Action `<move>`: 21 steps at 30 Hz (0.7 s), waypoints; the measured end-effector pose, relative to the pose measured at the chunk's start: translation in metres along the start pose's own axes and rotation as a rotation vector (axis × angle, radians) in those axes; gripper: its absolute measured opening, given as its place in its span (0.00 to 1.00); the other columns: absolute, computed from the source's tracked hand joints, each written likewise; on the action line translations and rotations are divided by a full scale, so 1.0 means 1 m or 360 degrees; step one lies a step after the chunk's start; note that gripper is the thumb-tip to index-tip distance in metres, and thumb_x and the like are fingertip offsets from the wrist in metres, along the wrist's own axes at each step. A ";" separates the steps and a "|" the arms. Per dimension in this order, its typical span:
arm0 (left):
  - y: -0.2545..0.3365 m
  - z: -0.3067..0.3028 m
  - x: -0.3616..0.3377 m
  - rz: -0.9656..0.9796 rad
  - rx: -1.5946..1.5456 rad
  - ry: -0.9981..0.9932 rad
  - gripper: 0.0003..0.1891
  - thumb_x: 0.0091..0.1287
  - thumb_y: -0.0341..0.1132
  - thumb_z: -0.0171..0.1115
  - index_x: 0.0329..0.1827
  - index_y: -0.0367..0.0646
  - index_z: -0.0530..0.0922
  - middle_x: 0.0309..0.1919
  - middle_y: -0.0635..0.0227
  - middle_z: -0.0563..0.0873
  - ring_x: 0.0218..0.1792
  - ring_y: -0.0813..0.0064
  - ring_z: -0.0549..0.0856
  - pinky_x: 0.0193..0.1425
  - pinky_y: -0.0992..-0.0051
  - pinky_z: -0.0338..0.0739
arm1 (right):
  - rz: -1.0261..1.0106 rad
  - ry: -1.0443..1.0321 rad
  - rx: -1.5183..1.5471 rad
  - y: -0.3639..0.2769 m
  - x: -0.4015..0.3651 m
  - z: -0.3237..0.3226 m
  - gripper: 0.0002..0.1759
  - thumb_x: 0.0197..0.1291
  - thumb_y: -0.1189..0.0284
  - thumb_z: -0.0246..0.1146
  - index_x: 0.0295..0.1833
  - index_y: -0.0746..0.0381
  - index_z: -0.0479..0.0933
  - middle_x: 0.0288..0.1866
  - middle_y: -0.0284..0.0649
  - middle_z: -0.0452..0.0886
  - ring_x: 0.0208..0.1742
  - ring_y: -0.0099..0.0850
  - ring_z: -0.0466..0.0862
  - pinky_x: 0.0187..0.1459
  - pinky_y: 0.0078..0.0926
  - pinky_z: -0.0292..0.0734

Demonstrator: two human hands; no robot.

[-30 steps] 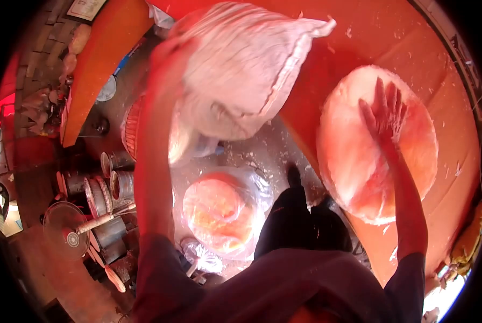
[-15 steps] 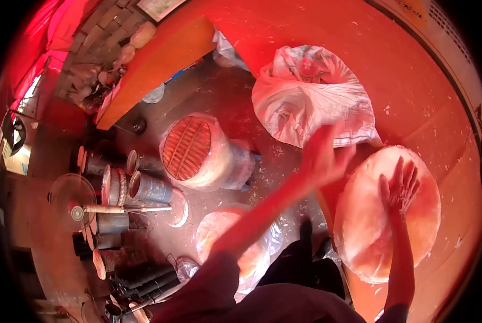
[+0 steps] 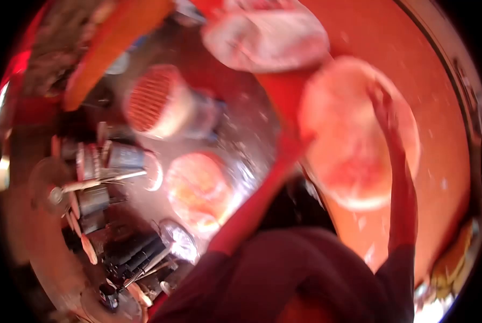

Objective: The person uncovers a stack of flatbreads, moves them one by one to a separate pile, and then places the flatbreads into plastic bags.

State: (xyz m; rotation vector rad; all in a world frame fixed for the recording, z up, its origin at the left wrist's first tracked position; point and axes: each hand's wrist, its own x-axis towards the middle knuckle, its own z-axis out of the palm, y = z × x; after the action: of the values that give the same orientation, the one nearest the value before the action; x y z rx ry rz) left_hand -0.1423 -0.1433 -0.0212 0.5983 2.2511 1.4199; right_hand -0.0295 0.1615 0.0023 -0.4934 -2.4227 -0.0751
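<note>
A large round pale disc [image 3: 354,156], thick and whitish, lies on the orange table beside me. My right hand [image 3: 382,102] rests on its upper part, the fingers short and smeared by motion. At the disc's left edge is my left hand [image 3: 296,144], dark and blurred, fingertips right at the rim. Beyond the disc sits a white sack [image 3: 268,40], its mouth partly out of the frame.
On the floor to my left stands a second round pale stack [image 3: 198,185] with clear plastic beside it. Farther off is a wrapped drum with a slatted top [image 3: 150,99]. Metal buckets [image 3: 125,157] and a fan [image 3: 55,191] are at the far left.
The view has tilted, so the table and sack appear higher. My left hand has come from the air near the sack down to the disc's left edge. My right hand's spread fingers now look drawn in.
</note>
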 end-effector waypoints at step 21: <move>0.016 -0.008 -0.073 -0.1043 -0.1304 -0.0330 0.31 0.73 0.60 0.47 0.59 0.39 0.72 0.59 0.59 0.77 0.62 0.61 0.74 0.67 0.56 0.66 | 0.3079 0.0102 0.2960 -0.160 -0.214 -0.196 0.41 0.74 0.47 0.41 0.68 0.80 0.58 0.67 0.66 0.67 0.68 0.55 0.71 0.69 0.50 0.69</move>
State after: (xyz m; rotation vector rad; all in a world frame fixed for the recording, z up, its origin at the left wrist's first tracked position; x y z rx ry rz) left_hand -0.0843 -0.1833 0.0048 -0.2354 1.3130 1.6169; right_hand 0.1807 -0.0923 0.0350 -1.2852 -0.2440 2.3051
